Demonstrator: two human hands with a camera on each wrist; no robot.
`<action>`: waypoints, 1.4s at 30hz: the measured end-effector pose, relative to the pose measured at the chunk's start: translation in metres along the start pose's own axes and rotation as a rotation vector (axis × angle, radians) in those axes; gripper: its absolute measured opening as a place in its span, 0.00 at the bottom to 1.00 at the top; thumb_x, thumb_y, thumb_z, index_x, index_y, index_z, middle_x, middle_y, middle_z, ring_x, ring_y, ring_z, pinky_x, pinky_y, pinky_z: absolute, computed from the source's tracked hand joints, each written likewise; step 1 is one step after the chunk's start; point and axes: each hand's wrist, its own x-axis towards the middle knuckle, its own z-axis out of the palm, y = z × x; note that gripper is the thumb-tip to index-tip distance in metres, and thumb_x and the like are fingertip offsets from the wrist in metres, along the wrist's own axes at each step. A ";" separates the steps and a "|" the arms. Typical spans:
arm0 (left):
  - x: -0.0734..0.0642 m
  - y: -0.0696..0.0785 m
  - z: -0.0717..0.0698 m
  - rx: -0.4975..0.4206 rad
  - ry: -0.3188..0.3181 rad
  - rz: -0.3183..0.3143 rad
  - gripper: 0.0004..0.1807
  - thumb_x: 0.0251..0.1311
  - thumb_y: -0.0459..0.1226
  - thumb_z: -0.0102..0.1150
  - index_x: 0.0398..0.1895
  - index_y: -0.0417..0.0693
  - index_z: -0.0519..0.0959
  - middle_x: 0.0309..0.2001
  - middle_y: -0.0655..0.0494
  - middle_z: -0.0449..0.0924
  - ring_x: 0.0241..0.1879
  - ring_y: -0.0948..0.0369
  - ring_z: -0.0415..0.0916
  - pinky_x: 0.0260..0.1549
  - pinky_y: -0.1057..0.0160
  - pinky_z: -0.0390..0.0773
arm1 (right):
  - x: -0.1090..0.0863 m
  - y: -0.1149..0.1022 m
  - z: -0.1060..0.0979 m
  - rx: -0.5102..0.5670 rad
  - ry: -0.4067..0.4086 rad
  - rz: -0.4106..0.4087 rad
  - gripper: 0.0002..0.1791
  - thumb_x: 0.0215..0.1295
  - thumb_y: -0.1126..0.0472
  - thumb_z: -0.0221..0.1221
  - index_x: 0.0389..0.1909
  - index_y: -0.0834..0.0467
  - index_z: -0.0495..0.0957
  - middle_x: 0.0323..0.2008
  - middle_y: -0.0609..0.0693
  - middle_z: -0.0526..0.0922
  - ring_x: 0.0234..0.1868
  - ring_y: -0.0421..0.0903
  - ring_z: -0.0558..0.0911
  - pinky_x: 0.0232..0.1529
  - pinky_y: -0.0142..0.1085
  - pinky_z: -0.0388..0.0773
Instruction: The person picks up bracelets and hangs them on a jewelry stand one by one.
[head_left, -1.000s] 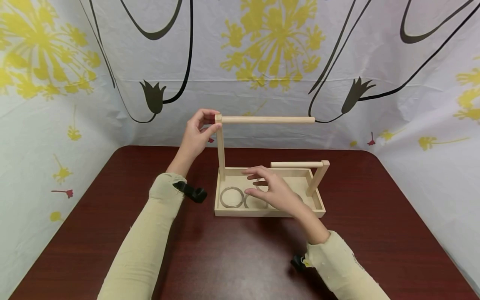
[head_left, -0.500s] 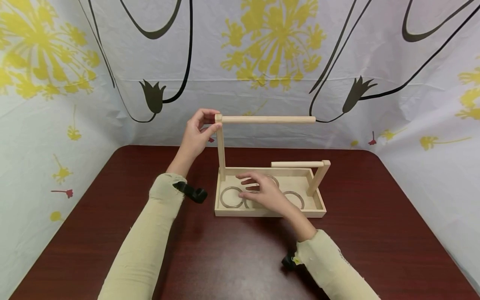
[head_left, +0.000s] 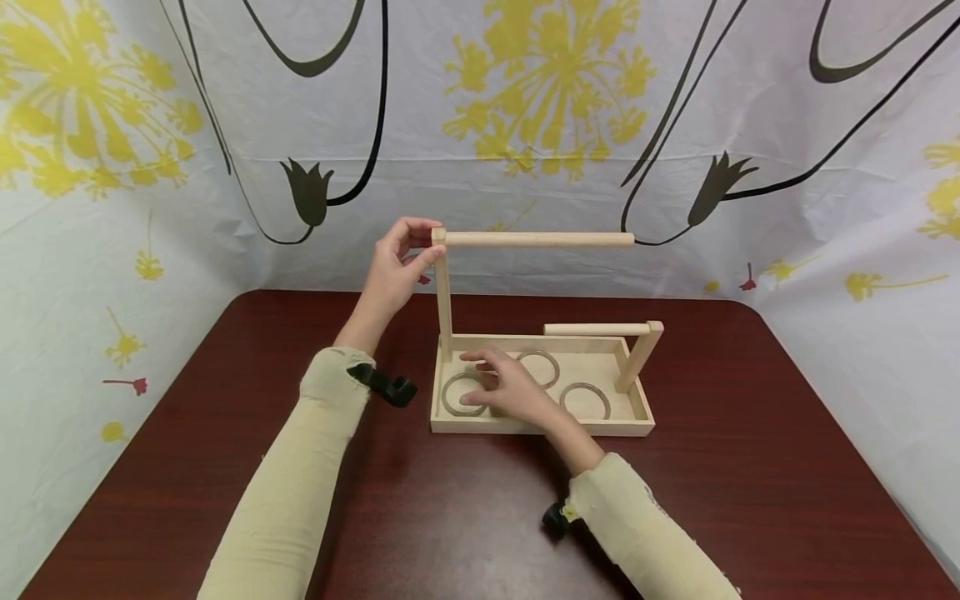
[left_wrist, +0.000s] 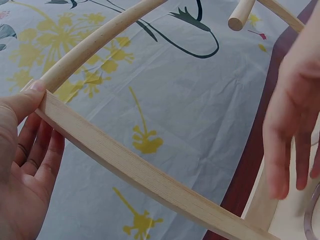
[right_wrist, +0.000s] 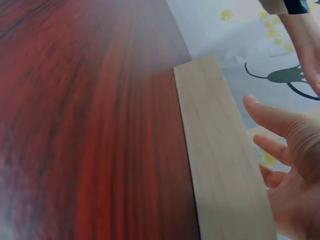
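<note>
In the head view, the left hand [head_left: 393, 267] reaches forward and pinches the top of the tall post [head_left: 444, 304] between thumb and fingers, beside the end of the upper rod [head_left: 538, 239]. The right hand [head_left: 510, 392] reaches in low over the wooden tray [head_left: 543, 427], fingers gently bent and thumb held apart, above the left ring [head_left: 445, 395]; whether it touches that ring cannot be told. The rear ring [head_left: 557, 369] and front right ring [head_left: 585, 385] lie flat in the tray, on the table [head_left: 450, 517]. In the left wrist view, the left thumb presses the post's top corner while the fingers curl beneath; the right hand's fingers point down towards the tray. In the right wrist view, thumb and fingers spread loosely beyond the tray's front wall, a gap between them.
</note>
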 end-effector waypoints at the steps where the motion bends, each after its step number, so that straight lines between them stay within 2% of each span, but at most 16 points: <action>1: 0.000 0.000 0.000 0.001 0.000 -0.001 0.17 0.66 0.28 0.60 0.56 0.31 0.73 0.43 0.62 0.76 0.42 0.67 0.75 0.24 0.72 0.76 | 0.001 0.000 0.001 -0.014 -0.003 0.017 0.34 0.57 0.63 0.72 0.65 0.63 0.72 0.65 0.59 0.74 0.67 0.61 0.74 0.68 0.51 0.72; 5: 0.000 0.001 0.000 -0.003 0.002 -0.004 0.17 0.66 0.28 0.60 0.56 0.31 0.73 0.43 0.61 0.76 0.42 0.66 0.75 0.24 0.72 0.76 | 0.004 -0.001 0.006 -0.092 -0.016 0.037 0.36 0.56 0.60 0.73 0.65 0.61 0.72 0.63 0.59 0.76 0.65 0.59 0.75 0.67 0.50 0.72; 11: 0.000 0.000 0.000 0.004 -0.001 -0.002 0.17 0.66 0.28 0.60 0.56 0.32 0.74 0.42 0.63 0.76 0.41 0.67 0.76 0.23 0.71 0.76 | 0.010 -0.007 0.012 -0.287 -0.030 0.036 0.39 0.51 0.55 0.75 0.64 0.61 0.74 0.58 0.58 0.78 0.62 0.55 0.77 0.65 0.48 0.73; 19: 0.001 -0.002 0.000 -0.003 0.001 0.011 0.17 0.66 0.27 0.60 0.56 0.31 0.74 0.42 0.64 0.76 0.41 0.67 0.75 0.23 0.72 0.76 | 0.015 -0.011 0.019 -0.469 -0.059 0.043 0.38 0.50 0.60 0.75 0.64 0.63 0.74 0.60 0.58 0.77 0.64 0.56 0.74 0.67 0.45 0.71; 24: 0.001 0.000 0.001 -0.004 0.003 0.008 0.17 0.66 0.27 0.60 0.56 0.32 0.74 0.42 0.63 0.76 0.41 0.67 0.75 0.24 0.72 0.76 | 0.016 -0.013 0.020 -0.561 -0.071 0.049 0.37 0.52 0.56 0.75 0.63 0.61 0.75 0.59 0.56 0.78 0.64 0.56 0.75 0.65 0.46 0.74; 30: 0.000 0.000 0.001 0.005 -0.001 0.003 0.17 0.66 0.28 0.60 0.56 0.32 0.74 0.43 0.62 0.76 0.41 0.67 0.75 0.25 0.72 0.76 | 0.015 -0.012 0.019 -0.578 -0.044 0.048 0.38 0.50 0.50 0.76 0.63 0.57 0.76 0.57 0.53 0.79 0.60 0.53 0.77 0.60 0.46 0.77; 42: -0.001 0.001 0.001 0.004 0.004 0.008 0.17 0.65 0.27 0.60 0.56 0.32 0.74 0.42 0.63 0.76 0.41 0.67 0.75 0.24 0.72 0.76 | 0.011 -0.007 0.017 -0.516 0.025 -0.035 0.40 0.49 0.46 0.76 0.63 0.58 0.77 0.55 0.53 0.79 0.57 0.51 0.80 0.59 0.46 0.78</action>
